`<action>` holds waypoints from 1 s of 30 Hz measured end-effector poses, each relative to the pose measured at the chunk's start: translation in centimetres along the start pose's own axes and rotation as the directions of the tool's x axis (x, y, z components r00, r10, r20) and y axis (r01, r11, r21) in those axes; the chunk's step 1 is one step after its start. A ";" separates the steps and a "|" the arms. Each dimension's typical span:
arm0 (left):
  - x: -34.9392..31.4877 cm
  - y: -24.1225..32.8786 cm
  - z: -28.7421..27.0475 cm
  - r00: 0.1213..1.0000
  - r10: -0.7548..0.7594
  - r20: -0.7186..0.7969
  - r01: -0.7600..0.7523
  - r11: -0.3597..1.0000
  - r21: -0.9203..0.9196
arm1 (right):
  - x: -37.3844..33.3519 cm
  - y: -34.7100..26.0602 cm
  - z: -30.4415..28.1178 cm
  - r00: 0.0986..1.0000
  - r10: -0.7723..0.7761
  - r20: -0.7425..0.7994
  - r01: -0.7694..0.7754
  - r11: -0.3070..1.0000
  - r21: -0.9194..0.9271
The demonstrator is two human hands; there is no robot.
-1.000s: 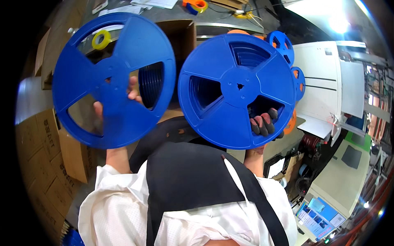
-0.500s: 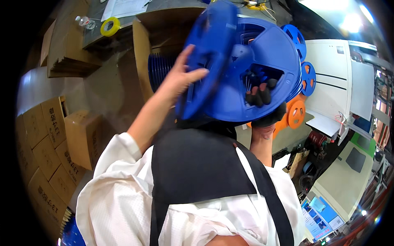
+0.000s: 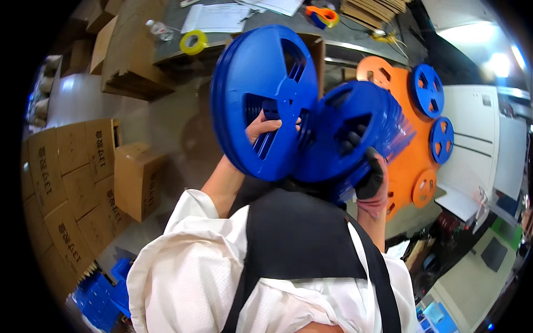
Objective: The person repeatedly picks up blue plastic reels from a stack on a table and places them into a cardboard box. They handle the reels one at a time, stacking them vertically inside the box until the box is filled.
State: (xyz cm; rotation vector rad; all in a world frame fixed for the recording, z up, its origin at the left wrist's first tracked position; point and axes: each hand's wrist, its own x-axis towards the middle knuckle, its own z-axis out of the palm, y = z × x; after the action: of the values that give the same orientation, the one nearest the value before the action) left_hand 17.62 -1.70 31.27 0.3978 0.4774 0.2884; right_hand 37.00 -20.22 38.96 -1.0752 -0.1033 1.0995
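A stack of several blue plastic reels (image 3: 266, 72) stands tilted in front of my chest, its flat face toward me. My bare left hand (image 3: 264, 129) grips it, the thumb and fingertips showing in the cut-out windows beside the hub. On its right leans a second group of blue reels (image 3: 338, 122), their rims fanned out at the right side. My right hand (image 3: 369, 172), in a dark glove with bare-looking fingertips hidden now, reaches round their lower right, with dark fingers in a window. The two groups touch or overlap in the middle.
An open cardboard box (image 3: 317, 55) is partly hidden behind the reels. The grey table (image 3: 222, 41) bears papers, yellow tape (image 3: 193, 42) and a bottle (image 3: 160, 30). Orange reels (image 3: 402, 111) and more blue ones (image 3: 427, 91) are at right. Stacked cartons (image 3: 72, 183) stand left.
The left-hand stack has turned from nearly edge-on to face me. The right-hand reels have tilted and fanned out. The whole view has shifted, revealing more of the orange reels.
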 end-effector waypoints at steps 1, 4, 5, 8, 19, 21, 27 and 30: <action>-0.6 0.3 -0.5 1.000 0.007 0.000 -0.007 0.999 -0.049 | 0.2 0.3 -0.3 1.000 0.019 -0.011 -0.018 0.996 0.091; -2.0 0.5 -0.4 0.985 0.119 0.125 -0.072 0.942 -0.327 | 0.3 0.7 -2.2 0.999 0.039 -0.013 -0.035 0.973 0.228; -1.9 0.2 -0.9 0.968 0.178 0.177 -0.105 0.928 -0.359 | 0.4 0.6 -2.7 0.997 0.023 0.080 -0.044 0.961 0.273; -2.0 -0.5 -0.7 0.951 0.233 0.203 -0.088 0.832 -0.547 | -0.7 0.1 -3.6 0.988 -0.053 0.142 0.013 0.962 0.273; -1.9 -0.3 -2.3 0.947 0.279 0.162 -0.176 0.868 -0.464 | -2.3 -0.1 -8.5 0.878 -0.297 0.376 0.044 0.831 0.554; -2.9 -0.3 -2.9 0.942 0.310 0.130 -0.224 0.866 -0.446 | -2.9 -0.1 -9.1 0.928 -0.308 0.211 0.190 0.876 0.443; -4.9 1.9 -3.8 0.873 0.334 0.355 -0.135 0.865 -0.483 | -3.0 0.1 -10.8 0.897 -0.395 0.197 0.194 0.753 0.629; -5.5 3.4 -4.4 0.858 0.358 0.368 -0.201 0.894 -0.400 | -3.3 -0.8 -8.5 0.895 -0.402 0.191 0.247 0.806 0.538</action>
State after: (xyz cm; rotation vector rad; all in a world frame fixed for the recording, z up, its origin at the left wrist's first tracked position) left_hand 10.21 0.66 31.28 0.1715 -0.0827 0.5498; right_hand 40.57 -28.25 36.45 -0.3908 -0.2221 0.8906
